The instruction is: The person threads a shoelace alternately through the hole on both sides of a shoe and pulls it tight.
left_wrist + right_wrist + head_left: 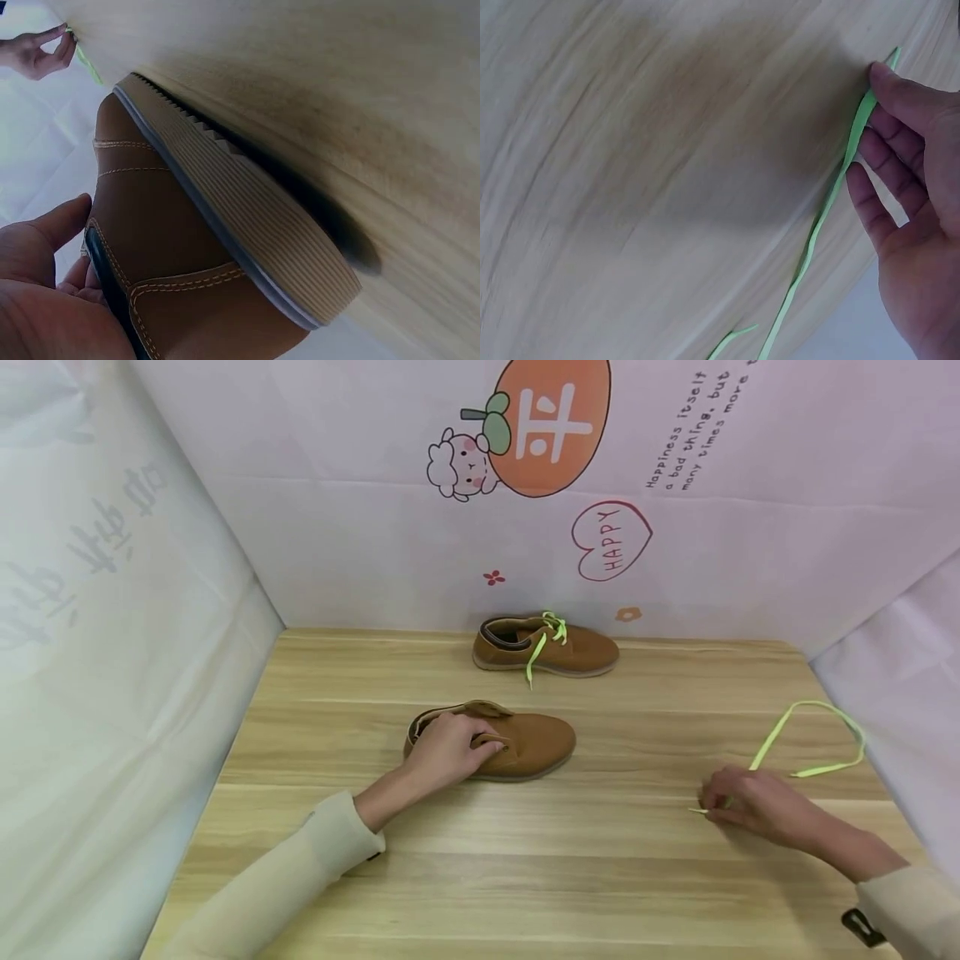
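An unlaced brown leather shoe [546, 743] lies on its sole near the table's middle, toe to the right. My left hand [447, 747] holds it at the opening, with thumb and fingers on the near eyelet flap. The left wrist view shows the shoe's side and ribbed sole [247, 202] close up; part of the opening is hidden by the hand. Farther right, my right hand [761, 807] pinches a loose neon-green shoelace [771, 739] close to one tip. In the right wrist view the lace [802, 262] trails down from the thumb [904, 94] and fingers.
Behind stands a second brown shoe [592, 650], its green lace [537, 656] tied, one end hanging over the side. Both rest on a wooden table [525, 877]. White printed cloth [360, 543] walls in the back and both sides.
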A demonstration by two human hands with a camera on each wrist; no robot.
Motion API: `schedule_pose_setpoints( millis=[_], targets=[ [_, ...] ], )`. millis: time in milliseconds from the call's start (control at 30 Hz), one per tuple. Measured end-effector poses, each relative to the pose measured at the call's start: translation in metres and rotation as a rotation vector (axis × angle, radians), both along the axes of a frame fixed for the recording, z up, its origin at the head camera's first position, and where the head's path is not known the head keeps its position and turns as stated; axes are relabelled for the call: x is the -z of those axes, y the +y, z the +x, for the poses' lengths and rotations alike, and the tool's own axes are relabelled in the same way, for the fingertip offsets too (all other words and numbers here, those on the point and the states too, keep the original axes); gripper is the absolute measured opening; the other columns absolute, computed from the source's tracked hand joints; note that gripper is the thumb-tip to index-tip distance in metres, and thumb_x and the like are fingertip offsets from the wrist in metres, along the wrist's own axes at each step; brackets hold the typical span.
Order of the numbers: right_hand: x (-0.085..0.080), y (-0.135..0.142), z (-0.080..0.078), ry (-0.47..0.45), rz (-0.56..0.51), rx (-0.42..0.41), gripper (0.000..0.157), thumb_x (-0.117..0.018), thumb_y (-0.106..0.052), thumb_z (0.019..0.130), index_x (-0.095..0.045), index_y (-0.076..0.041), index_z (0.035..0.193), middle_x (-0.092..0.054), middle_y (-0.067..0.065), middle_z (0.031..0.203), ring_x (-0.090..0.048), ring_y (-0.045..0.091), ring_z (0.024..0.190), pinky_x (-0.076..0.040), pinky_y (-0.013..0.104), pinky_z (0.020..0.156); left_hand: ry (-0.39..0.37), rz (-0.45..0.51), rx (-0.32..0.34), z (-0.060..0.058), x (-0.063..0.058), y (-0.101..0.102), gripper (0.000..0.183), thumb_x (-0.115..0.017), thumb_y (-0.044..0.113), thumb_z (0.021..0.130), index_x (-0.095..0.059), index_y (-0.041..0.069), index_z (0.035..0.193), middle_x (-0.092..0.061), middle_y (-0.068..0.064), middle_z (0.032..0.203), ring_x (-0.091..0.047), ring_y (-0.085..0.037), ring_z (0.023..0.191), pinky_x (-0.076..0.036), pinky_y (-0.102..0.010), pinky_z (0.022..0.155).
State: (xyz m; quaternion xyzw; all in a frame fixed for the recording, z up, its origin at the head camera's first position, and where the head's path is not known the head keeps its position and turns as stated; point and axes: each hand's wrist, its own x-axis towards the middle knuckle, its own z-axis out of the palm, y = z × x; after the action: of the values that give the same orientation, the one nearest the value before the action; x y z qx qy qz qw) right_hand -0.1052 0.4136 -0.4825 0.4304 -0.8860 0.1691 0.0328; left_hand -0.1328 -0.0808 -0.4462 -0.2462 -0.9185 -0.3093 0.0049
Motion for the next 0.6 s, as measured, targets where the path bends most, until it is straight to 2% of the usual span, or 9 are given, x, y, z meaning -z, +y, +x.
schedule_pose_setpoints(
  millis=[100, 267, 433, 600],
  targets=[
    [-0.001, -0.008, 0.002, -0.06, -0.014, 0.034, 0.038, -0.093, 0.002, 0.07, -0.07, -0.022, 0.09, -0.068, -0.014, 0.089, -0.062, -0.005, 0.079, -0.051, 0.017, 0.063, -0.028, -0.006, -0.002, -0.002, -0.001, 0.001, 0.013, -0.079, 0.027, 0.098, -0.085, 0.016, 0.099, -0.076, 0.006, 0.08, -0.049, -0.003, 0.059, -0.043, -0.025, 0.059],
    [-0.003, -0.022, 0.007, -0.141, -0.03, 0.082, 0.022, -0.087, -0.004, 0.083, -0.071, -0.017, 0.091, -0.07, -0.015, 0.087, -0.06, -0.007, 0.078, -0.052, 0.021, 0.061, -0.074, 0.001, -0.02, -0.004, 0.0, 0.003, 0.011, -0.079, 0.026, 0.097, -0.086, 0.017, 0.1, -0.079, 0.006, 0.086, -0.044, -0.002, 0.057, -0.037, -0.023, 0.056],
    [-0.009, -0.043, 0.011, -0.156, -0.035, 0.132, 0.019, -0.088, -0.004, 0.082, -0.074, -0.016, 0.089, -0.071, -0.016, 0.083, -0.059, -0.008, 0.075, -0.051, 0.02, 0.059, -0.082, 0.01, -0.04, -0.003, 0.0, 0.003, 0.01, -0.08, 0.026, 0.096, -0.086, 0.018, 0.098, -0.075, 0.008, 0.077, -0.042, -0.002, 0.054, -0.035, -0.023, 0.054],
    [-0.023, -0.071, 0.013, -0.202, -0.059, 0.157, 0.02, -0.087, 0.0, 0.082, -0.076, -0.016, 0.088, -0.073, -0.013, 0.082, -0.06, -0.007, 0.072, -0.052, 0.02, 0.058, -0.08, 0.004, -0.05, -0.004, -0.001, 0.003, 0.01, -0.08, 0.027, 0.096, -0.086, 0.018, 0.098, -0.072, 0.01, 0.073, -0.039, -0.003, 0.052, -0.033, -0.023, 0.053]
  ],
)
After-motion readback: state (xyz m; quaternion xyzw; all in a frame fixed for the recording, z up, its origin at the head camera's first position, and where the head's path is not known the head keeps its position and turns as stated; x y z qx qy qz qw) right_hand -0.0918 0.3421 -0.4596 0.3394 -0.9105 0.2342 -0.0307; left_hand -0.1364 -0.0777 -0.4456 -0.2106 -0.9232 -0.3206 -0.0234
